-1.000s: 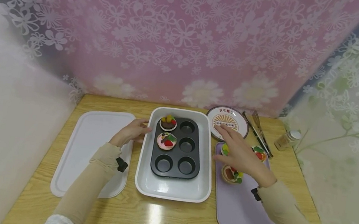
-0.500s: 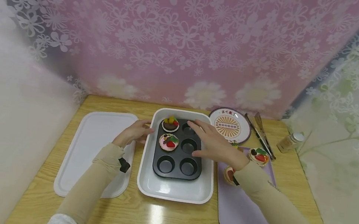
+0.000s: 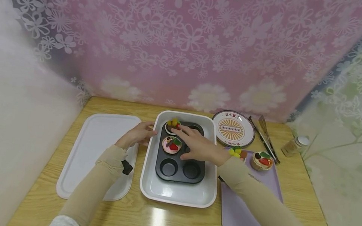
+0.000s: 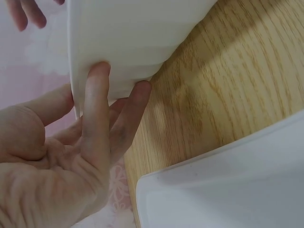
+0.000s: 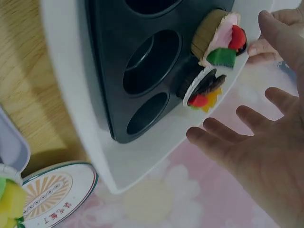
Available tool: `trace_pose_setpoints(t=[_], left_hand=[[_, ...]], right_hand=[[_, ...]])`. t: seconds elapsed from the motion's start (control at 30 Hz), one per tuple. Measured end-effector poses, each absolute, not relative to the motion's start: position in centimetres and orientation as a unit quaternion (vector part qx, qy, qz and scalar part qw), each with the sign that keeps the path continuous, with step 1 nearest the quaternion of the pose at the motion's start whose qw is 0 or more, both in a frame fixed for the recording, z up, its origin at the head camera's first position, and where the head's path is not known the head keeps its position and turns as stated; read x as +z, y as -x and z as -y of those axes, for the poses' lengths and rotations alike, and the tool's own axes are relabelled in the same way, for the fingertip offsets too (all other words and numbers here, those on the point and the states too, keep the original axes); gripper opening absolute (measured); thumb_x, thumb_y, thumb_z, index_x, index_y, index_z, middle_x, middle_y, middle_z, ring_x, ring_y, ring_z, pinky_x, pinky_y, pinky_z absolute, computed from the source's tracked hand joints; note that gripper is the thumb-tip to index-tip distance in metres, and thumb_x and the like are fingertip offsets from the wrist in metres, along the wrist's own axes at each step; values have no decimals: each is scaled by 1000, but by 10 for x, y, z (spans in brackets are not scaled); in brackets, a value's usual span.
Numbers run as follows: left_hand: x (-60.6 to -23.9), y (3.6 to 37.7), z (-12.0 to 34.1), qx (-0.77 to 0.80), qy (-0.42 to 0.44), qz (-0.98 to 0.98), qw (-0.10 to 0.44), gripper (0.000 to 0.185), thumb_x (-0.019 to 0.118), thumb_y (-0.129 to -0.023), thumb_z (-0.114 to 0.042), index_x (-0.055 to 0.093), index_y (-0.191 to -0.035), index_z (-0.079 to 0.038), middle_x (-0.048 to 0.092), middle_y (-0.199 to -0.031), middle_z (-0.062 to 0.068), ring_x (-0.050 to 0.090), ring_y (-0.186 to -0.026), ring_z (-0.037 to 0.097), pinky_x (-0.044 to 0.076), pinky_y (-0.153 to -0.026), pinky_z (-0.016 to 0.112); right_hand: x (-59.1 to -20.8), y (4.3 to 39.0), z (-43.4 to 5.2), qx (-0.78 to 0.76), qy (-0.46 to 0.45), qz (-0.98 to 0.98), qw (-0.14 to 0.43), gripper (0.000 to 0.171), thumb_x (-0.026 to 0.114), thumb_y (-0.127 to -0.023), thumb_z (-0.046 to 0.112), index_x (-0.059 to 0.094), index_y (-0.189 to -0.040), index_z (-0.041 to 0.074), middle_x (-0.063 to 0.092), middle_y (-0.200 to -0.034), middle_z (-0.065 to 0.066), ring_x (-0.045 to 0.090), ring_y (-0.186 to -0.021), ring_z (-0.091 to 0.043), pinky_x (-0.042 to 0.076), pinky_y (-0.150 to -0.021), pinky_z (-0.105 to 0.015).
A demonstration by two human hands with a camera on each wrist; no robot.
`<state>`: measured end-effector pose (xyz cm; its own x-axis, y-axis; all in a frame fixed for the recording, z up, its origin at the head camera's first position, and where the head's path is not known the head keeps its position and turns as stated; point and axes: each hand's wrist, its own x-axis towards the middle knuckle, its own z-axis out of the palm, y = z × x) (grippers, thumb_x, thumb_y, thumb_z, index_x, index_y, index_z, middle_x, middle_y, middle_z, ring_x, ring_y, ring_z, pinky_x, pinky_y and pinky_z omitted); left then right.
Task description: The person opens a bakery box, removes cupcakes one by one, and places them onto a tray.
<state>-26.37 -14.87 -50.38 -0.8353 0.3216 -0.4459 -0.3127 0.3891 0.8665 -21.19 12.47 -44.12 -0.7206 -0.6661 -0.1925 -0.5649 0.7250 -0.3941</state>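
Note:
My left hand (image 3: 135,134) holds the left side of a deep white tray (image 3: 177,199), its thumb at the rim and its fingers against the outer wall. Inside that tray lies a black muffin tin (image 3: 180,162). Two of its left cups bear tarts: a chocolate tart (image 5: 206,90) with yellow and red fruit at the back, and a pink-topped tart (image 5: 224,38) with a strawberry and green piece before it. Over the tin hovers my right hand (image 3: 200,145), fingers spread and nothing in them, fingertips close to the chocolate tart. It covers part of the tin's right cups.
A flat white tray (image 3: 90,143) lies to the left. On the right, a purple tray (image 3: 239,218) bears a strawberry tart (image 3: 261,161) and a yellow-topped one (image 3: 237,152). Behind stand a printed plate (image 3: 230,128), tongs (image 3: 263,138) and a shaker jar (image 3: 293,147).
My right hand has moved left, from above the purple tray's edge to over the muffin tin. The left hand keeps its hold on the white tray.

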Motion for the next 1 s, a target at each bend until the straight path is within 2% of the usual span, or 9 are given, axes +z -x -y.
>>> trace_pose_setpoints(t=[0.27, 0.53, 0.83, 1.0], left_hand=[[-503, 263, 148, 549, -10, -787, 283, 55, 54, -101, -22, 33, -152, -16, 49, -144, 20, 65, -111, 37, 61, -73, 34], [-501, 263, 148, 542, -6, -792, 280, 56, 54, -101, -19, 32, -152, -14, 48, -145, 21, 65, -111, 36, 61, -73, 35], [-501, 266, 149, 538, -6, -792, 288, 57, 54, -100, -20, 31, -152, -16, 46, -147, 19, 66, -107, 30, 61, -73, 36], [-501, 266, 149, 544, -6, -788, 288, 55, 54, -100, -18, 33, -151, -16, 50, -143, 20, 68, -104, 31, 61, -73, 37]], right_hand=[[-451, 217, -102, -143, 361, -904, 178, 98, 80, -82, 31, 17, -157, 30, 14, -164, -8, 24, -145, -45, 34, -112, -59], [-462, 219, -86, -121, 356, -906, 194, 95, 80, -81, 33, 20, -155, 35, 15, -165, -6, 22, -146, -43, 33, -113, -59], [-470, 223, -75, -125, 359, -900, 214, 86, 79, -83, 29, 30, -154, 29, 22, -162, -8, 21, -146, -41, 28, -116, -58], [-476, 227, -73, -121, 368, -897, 212, 85, 79, -82, 27, 33, -153, 25, 24, -161, -10, 21, -147, -38, 25, -118, -57]])
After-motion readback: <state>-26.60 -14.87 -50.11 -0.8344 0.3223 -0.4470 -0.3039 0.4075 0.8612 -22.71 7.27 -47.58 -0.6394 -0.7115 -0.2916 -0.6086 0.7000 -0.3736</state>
